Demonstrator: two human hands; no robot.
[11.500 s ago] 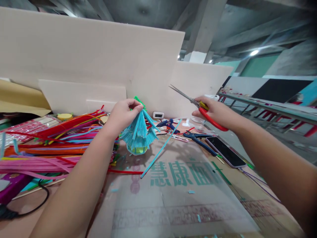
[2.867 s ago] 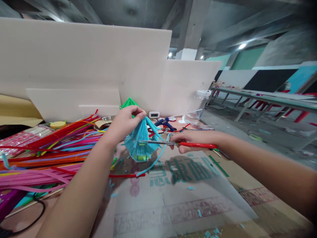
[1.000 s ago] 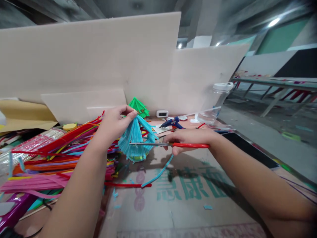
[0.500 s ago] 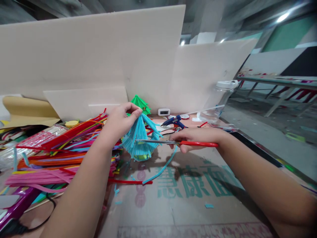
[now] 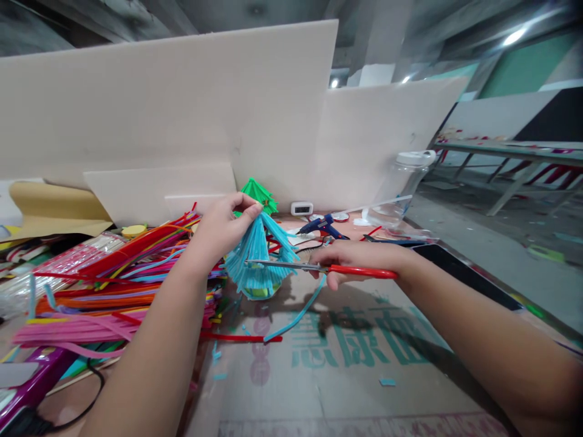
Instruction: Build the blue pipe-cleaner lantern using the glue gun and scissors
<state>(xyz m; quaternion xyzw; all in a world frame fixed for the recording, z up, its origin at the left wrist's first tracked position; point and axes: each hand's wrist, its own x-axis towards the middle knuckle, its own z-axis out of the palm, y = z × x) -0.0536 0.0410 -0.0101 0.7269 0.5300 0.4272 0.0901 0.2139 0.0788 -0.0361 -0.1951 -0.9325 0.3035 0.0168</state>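
My left hand pinches the top of a small blue tree-shaped craft made of pipe-cleaner strands and holds it upright just above the table. My right hand grips red-handled scissors. Their blades lie level across the craft's lower fringe. A long blue strand trails down from the craft to the table. A green craft of the same shape stands behind.
A big pile of coloured pipe cleaners covers the left of the table. A blue glue gun, a small white clock and a clear plastic jar sit at the back. A dark phone lies right. Blue offcuts dot the cardboard sheet.
Over the last second the scissors stay at the craft's fringe and shift slightly lower. Much earlier my right hand held them raised and away from the craft.
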